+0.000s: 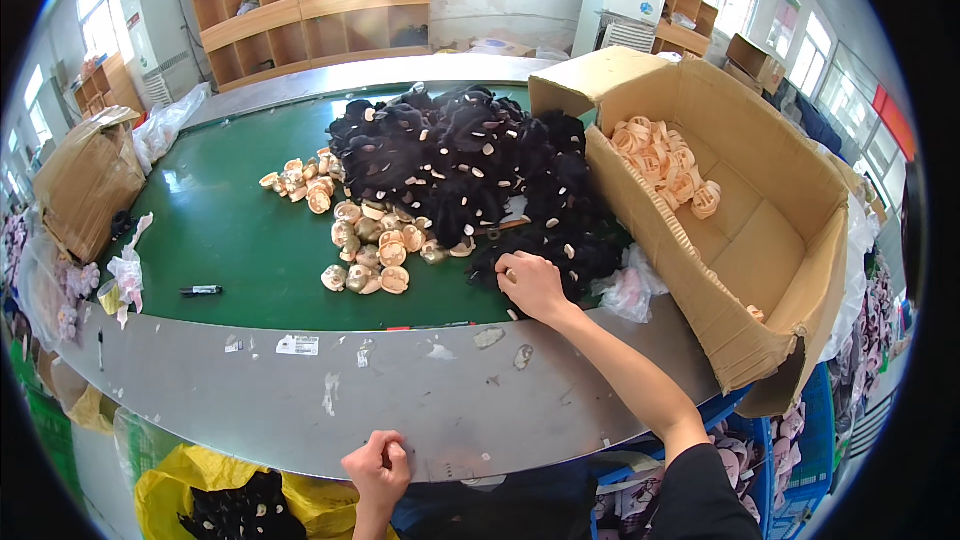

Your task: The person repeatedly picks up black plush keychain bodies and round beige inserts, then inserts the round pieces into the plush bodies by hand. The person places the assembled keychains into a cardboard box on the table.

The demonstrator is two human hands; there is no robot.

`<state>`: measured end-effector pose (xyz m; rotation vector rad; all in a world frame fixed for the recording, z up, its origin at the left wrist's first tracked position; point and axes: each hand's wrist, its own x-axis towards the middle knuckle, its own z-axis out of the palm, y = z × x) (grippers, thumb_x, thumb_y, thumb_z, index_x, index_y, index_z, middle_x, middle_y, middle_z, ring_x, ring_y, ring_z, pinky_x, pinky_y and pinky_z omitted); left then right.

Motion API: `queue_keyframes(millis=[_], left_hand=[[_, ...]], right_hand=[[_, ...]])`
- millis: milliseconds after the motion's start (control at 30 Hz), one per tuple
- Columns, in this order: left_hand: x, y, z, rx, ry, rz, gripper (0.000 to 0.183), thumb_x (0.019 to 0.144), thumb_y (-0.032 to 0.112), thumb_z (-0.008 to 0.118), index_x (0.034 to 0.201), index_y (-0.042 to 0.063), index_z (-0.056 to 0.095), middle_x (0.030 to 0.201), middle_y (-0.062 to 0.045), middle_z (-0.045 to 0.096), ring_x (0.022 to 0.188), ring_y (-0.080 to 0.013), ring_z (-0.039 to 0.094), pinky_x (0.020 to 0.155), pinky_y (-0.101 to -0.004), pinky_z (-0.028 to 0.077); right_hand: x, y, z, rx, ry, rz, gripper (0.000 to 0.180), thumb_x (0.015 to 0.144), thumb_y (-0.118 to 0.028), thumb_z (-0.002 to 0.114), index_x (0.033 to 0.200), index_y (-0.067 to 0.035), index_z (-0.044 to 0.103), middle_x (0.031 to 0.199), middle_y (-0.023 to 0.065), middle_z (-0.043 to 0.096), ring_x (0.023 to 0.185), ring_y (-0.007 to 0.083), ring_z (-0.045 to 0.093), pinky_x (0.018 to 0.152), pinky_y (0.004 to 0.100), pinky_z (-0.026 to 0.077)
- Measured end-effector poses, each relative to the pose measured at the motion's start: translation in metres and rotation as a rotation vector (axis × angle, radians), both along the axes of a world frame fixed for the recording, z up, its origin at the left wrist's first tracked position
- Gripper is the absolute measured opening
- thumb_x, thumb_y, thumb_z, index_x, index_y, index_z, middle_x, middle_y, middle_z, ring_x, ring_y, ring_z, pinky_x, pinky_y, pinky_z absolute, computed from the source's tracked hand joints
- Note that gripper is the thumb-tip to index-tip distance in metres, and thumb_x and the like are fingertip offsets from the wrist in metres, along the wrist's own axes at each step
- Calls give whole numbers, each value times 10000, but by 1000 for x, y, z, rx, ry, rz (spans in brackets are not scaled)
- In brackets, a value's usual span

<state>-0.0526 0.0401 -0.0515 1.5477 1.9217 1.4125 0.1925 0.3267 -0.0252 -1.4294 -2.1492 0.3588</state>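
My left hand [379, 469] is curled into a fist above the near edge of the metal table rim, with nothing visible in it. Over the front right of a heap of black plush pieces [420, 150] with small pale parts, my right hand [534, 286] has its fingers bent inward. Whether it pinches something there is hidden by the fingers. Left of that hand lie shell-like plastic pieces [394, 280], some showing peach insides and others gold-toned outsides. More peach plastic pieces [319, 199] lie behind them on the green tabletop [247, 240].
An open cardboard box [757, 225] at right holds peach plastic rings [660, 157]. A black marker [201, 290] and a tape roll [110, 297] lie at left, near another carton [90, 180]. Below the table are a yellow bag [180, 472] of black plush and blue crates [817, 420].
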Motion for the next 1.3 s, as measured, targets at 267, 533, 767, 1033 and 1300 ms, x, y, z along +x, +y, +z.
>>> queue_keyframes(millis=[267, 533, 767, 1033, 1300], left_hand=[[5, 10, 22, -129, -252, -43, 334, 832, 46, 676, 1157, 28, 599, 644, -10, 532, 508, -89, 449, 519, -244, 402], [35, 39, 36, -13, 248, -222, 761, 720, 108, 814, 1422, 76, 521, 1333, -163, 525, 1108, -337, 549, 917, -431, 458], [32, 46, 30, -88, 448, -141, 610, 717, 90, 766, 1311, 77, 622, 1258, -135, 568, 1113, -320, 545, 952, -433, 391], [18, 43, 41, -108, 329, -251, 520, 683, 62, 761, 1196, 63, 672, 1231, -151, 585, 1126, -331, 551, 947, -416, 406], [10, 5, 63, -54, -518, -494, 334, 665, 2, 805, 957, 2, 644, 1087, -112, 635, 1014, -248, 573, 873, -348, 461]], right_hand=[[-9, -92, 47, -116, 396, 461, 73, 863, -43, 727, 913, -8, 687, 866, 91, 682, 739, 203, 679, 669, 318, 542], [-13, -159, 53, -146, 372, 498, 223, 896, -42, 703, 1118, -48, 691, 896, 65, 653, 704, 182, 670, 605, 310, 558], [-26, -162, 23, 205, -66, 490, 332, 817, -88, 727, 1144, -122, 684, 898, 58, 580, 655, 195, 655, 562, 324, 548], [-40, -161, 5, 177, -99, 569, 207, 795, -112, 728, 974, -91, 628, 874, 66, 560, 653, 207, 656, 547, 338, 536], [-24, -185, 50, -508, 768, 753, 131, 953, -65, 660, 1059, -1, 618, 830, 63, 611, 606, 155, 566, 582, 273, 479]])
